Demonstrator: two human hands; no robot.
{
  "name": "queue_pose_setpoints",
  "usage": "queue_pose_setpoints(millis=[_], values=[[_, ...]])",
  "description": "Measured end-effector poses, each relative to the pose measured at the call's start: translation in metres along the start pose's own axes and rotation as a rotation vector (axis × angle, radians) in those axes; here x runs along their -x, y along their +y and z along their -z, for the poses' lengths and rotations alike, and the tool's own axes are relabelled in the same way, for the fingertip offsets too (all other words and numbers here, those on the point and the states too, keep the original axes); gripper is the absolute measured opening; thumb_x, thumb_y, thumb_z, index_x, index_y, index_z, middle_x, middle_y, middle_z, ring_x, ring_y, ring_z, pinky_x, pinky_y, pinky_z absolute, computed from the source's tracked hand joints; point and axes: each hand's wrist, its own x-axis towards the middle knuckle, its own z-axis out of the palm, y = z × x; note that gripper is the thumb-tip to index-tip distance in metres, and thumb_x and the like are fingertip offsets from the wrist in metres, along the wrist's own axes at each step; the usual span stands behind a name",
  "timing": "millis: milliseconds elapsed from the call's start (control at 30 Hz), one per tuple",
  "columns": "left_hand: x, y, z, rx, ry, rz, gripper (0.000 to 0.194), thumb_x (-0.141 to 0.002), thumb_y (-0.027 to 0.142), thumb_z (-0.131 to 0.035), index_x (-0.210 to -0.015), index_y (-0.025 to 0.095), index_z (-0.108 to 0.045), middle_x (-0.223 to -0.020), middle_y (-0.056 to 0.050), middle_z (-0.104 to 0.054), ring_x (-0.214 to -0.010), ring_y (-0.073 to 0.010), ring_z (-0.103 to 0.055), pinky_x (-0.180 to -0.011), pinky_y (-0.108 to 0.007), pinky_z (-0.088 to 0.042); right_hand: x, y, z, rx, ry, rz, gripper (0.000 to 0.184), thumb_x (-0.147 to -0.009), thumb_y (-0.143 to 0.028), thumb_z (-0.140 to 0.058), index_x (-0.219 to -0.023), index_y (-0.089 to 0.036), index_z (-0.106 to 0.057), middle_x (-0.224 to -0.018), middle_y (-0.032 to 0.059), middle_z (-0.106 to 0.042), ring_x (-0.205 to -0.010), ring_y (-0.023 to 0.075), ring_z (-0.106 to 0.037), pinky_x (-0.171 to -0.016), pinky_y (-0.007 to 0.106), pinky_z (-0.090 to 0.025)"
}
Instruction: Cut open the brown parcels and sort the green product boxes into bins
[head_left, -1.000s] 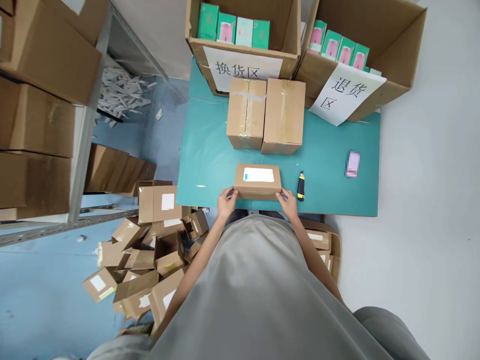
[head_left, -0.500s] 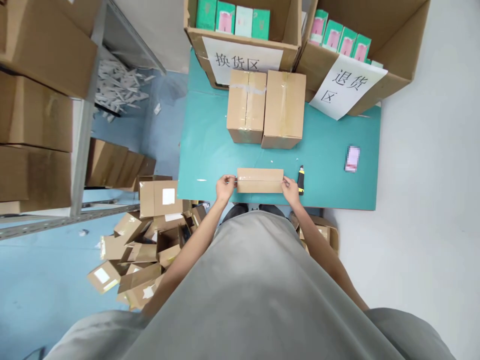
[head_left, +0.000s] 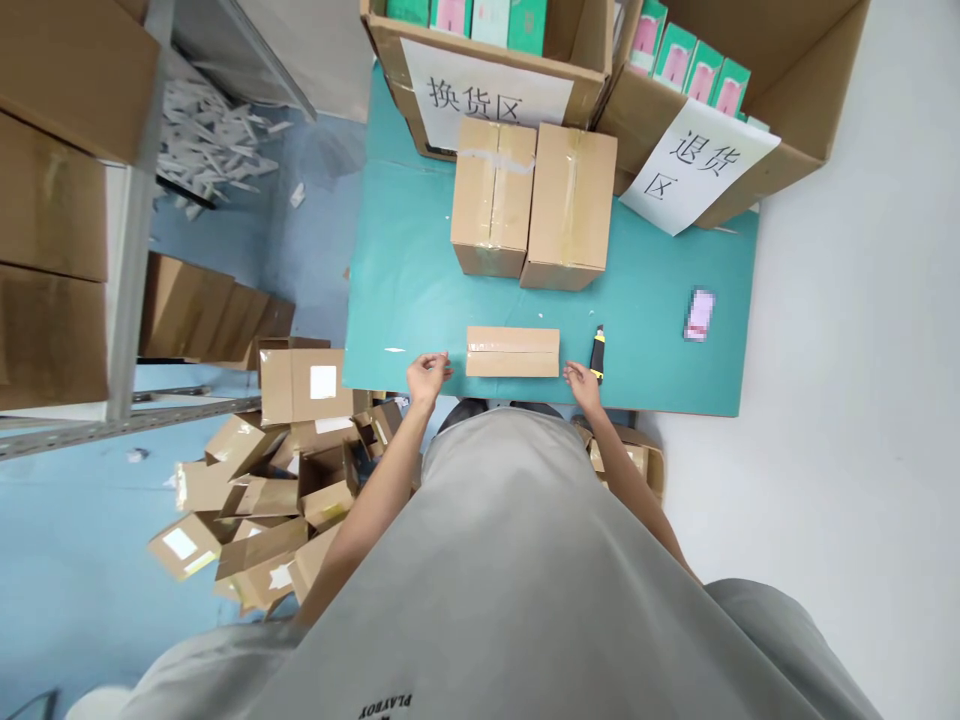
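A narrow brown cardboard box (head_left: 513,353) lies lengthwise near the front edge of the teal table, a seam running along its top. To its left is my left hand (head_left: 428,378), apart from the box, with thumb and fingers a little spread and nothing visible in them. My right hand (head_left: 583,384) is just off the box's right end, fingers loosely apart and holding nothing I can see. Close beside that hand lies a black and yellow utility knife (head_left: 598,354).
Two taped cartons (head_left: 492,200) stand behind the narrow box. Large open boxes with paper signs (head_left: 486,95) hold green and pink packages at the back. A blurred phone-like item (head_left: 699,314) lies right. Discarded cartons (head_left: 262,570) pile up on the floor left, near a shelf (head_left: 135,220).
Both hands have let go of the narrow box's ends and moved outward, the left one further. The box stays on the table. The whole view has shifted slightly.
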Motion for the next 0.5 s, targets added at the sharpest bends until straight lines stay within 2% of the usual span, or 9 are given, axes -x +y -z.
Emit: queue_pose_setpoints(millis=[133, 300, 400, 500], values=[[-0.007, -0.003, -0.002, -0.029, -0.021, -0.021, 0.019, -0.09, 0.034, -0.079, -0.091, 0.016, -0.073, -0.092, -0.01, -0.081, -0.074, -0.0199, -0.08, -0.078, -0.035, -0.07, -0.003, 0.0, -0.005, 0.034, -0.05, 0.038, 0.045, -0.101, -0.053, -0.068, -0.126, -0.019, -0.084, -0.131, 0.0207, -0.087, -0.124, 0.0374, -0.084, -0.115, 0.062, -0.065], [-0.01, -0.007, -0.007, -0.091, -0.069, -0.038, 0.015, -0.082, 0.03, -0.076, -0.088, 0.017, -0.078, -0.093, -0.01, -0.083, -0.086, -0.0236, -0.081, -0.087, -0.036, -0.068, -0.012, -0.004, -0.014, 0.066, -0.117, 0.092, 0.043, -0.097, -0.035, -0.067, -0.133, -0.021, -0.084, -0.142, 0.0154, -0.084, -0.133, 0.0342, -0.081, -0.125, 0.056, -0.059], [-0.01, -0.01, -0.01, -0.134, -0.093, -0.049, 0.014, -0.078, 0.032, -0.079, -0.082, 0.019, -0.078, -0.091, -0.01, -0.084, -0.097, -0.0272, -0.08, -0.093, -0.037, -0.066, -0.013, -0.007, -0.018, 0.075, -0.164, 0.112, 0.057, -0.088, -0.028, -0.072, -0.144, -0.021, -0.08, -0.145, 0.0125, -0.083, -0.128, 0.0336, -0.082, -0.125, 0.056, -0.059], [-0.008, -0.012, -0.015, -0.153, -0.127, -0.057, 0.015, -0.081, 0.035, -0.079, -0.079, 0.02, -0.076, -0.086, -0.009, -0.082, -0.1, -0.0282, -0.079, -0.095, -0.037, -0.065, -0.011, -0.009, -0.022, 0.069, -0.238, 0.122, 0.078, -0.081, -0.027, -0.078, -0.159, -0.021, -0.071, -0.151, 0.0117, -0.08, -0.127, 0.0344, -0.081, -0.121, 0.057, -0.062]])
